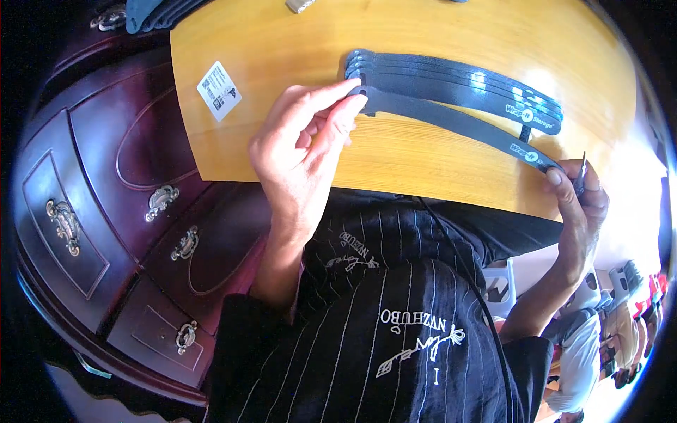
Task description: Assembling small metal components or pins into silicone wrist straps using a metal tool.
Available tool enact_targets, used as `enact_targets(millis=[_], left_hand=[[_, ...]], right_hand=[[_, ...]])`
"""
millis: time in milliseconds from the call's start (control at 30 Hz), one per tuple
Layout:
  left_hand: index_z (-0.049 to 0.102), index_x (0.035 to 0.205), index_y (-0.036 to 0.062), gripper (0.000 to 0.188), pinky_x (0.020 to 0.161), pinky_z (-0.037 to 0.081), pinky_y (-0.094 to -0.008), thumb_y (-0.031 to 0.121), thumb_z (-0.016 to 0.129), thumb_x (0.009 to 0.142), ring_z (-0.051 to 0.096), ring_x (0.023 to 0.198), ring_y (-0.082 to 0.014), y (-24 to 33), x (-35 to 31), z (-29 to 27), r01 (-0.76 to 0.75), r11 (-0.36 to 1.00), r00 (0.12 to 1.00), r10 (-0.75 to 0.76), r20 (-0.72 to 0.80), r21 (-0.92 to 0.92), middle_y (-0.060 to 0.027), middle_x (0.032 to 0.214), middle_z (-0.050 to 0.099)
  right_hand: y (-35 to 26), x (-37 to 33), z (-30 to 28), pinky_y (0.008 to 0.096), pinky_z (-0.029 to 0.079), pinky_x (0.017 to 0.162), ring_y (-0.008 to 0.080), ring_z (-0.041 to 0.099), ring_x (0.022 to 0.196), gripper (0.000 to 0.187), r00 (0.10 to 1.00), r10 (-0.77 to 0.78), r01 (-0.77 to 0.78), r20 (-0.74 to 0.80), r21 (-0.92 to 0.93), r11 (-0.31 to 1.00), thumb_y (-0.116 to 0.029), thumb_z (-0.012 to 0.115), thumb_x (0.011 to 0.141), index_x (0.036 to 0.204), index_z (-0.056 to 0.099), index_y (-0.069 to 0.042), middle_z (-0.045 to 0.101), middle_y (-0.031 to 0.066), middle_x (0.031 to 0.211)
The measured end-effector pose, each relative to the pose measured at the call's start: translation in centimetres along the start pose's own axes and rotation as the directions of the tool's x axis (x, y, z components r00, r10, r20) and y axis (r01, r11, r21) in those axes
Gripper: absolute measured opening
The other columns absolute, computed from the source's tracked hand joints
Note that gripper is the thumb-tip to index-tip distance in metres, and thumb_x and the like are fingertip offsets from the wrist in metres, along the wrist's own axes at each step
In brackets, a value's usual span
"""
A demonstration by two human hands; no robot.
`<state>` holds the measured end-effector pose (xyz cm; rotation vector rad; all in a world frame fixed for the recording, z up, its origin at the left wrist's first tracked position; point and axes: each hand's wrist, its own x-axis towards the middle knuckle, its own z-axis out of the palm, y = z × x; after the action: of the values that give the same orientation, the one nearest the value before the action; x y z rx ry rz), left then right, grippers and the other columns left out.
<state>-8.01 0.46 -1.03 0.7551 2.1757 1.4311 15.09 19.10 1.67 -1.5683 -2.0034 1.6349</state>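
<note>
A long black strap (451,123) with white lettering near its right end is stretched between my two hands above the wooden board. My left hand (303,137) pinches its left end between thumb and fingers. The strap's right end is between the thumb and fingers of my right hand (584,201). A slim pointed metal tool (582,173) also sticks up from the right fingers; its kind is too small to tell. Just behind the held strap lies a fanned stack of similar black straps (437,74), overlapping one another. A short dark piece (525,132) shows between stack and strap.
The yellow wooden tabletop (282,49) carries a white printed label (219,92) on its left. A light-coloured small object (300,5) lies at its far edge. Dark folded fabric (159,14) is at the far left, above a dark red drawer cabinet (92,197). Hung clothes (620,331) fill the right.
</note>
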Motion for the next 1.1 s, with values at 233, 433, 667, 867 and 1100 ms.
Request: enact_targets(millis=[233, 433, 667, 867, 1100], left_hand=[[0.064, 0.097, -0.0037, 0.019, 0.055, 0.044, -0.0164, -0.007, 0.068, 0.079, 0.055, 0.064, -0.0045, -0.3, 0.0, 0.8, 0.086, 0.994, 0.993, -0.091, -0.076, -0.065, -0.0033, 0.078, 0.063], [0.064, 0.094, -0.0039, 0.016, 0.058, 0.046, -0.0167, -0.008, 0.068, 0.079, 0.056, 0.065, -0.0046, -0.1, 0.3, 0.9, 0.124, 0.989, 0.988, -0.131, -0.084, -0.076, -0.0031, 0.076, 0.064], [0.063, 0.093, -0.0038, 0.015, 0.059, 0.047, -0.0172, -0.008, 0.068, 0.079, 0.057, 0.065, -0.0048, -0.2, 0.4, 1.0, 0.135, 0.988, 0.988, -0.14, -0.07, -0.076, -0.0039, 0.077, 0.064], [0.063, 0.092, -0.0028, 0.014, 0.06, 0.047, -0.0174, -0.007, 0.068, 0.079, 0.057, 0.065, -0.0051, 0.0, 0.5, 1.1, 0.154, 0.987, 0.983, -0.159, -0.088, -0.054, -0.0033, 0.076, 0.064], [0.062, 0.09, -0.0018, 0.014, 0.059, 0.046, -0.0165, -0.007, 0.068, 0.079, 0.056, 0.065, -0.0038, -0.1, 0.5, 1.0, 0.131, 0.991, 0.988, -0.134, -0.074, -0.04, -0.002, 0.075, 0.062]], right_hand=[[-0.2, 0.7, 0.9, 0.0193, 0.041, 0.069, 0.0054, 0.053, 0.07, 0.016, 0.999, -0.021, 0.022, -0.031, 0.05, 0.999, -0.016, 0.069, 0.085, 0.092, 0.065, -0.002, 0.061, -0.0011, 0.075], [0.0, 1.1, 0.3, 0.0276, 0.044, 0.077, 0.0124, 0.06, 0.077, 0.023, 1.0, -0.015, 0.015, -0.007, -0.067, 0.998, -0.022, 0.066, 0.087, 0.099, 0.067, -0.003, 0.064, 0.0044, 0.079], [-0.2, 1.3, 0.7, 0.0246, 0.04, 0.073, 0.0104, 0.056, 0.073, 0.023, 1.0, -0.001, 0.0, -0.028, -0.037, 0.999, -0.024, 0.067, 0.086, 0.097, 0.067, -0.004, 0.061, 0.0021, 0.075], [-0.4, 1.3, 1.1, 0.0234, 0.037, 0.069, 0.0091, 0.052, 0.07, 0.021, 0.997, -0.014, 0.011, -0.07, -0.045, 0.999, -0.024, 0.067, 0.087, 0.095, 0.067, -0.004, 0.058, 0.0003, 0.072], [-0.8, 1.4, 1.2, 0.0208, 0.037, 0.067, 0.0069, 0.05, 0.069, 0.019, 0.997, -0.014, 0.011, -0.075, -0.047, 0.999, -0.02, 0.067, 0.086, 0.092, 0.066, -0.003, 0.058, -0.001, 0.073]])
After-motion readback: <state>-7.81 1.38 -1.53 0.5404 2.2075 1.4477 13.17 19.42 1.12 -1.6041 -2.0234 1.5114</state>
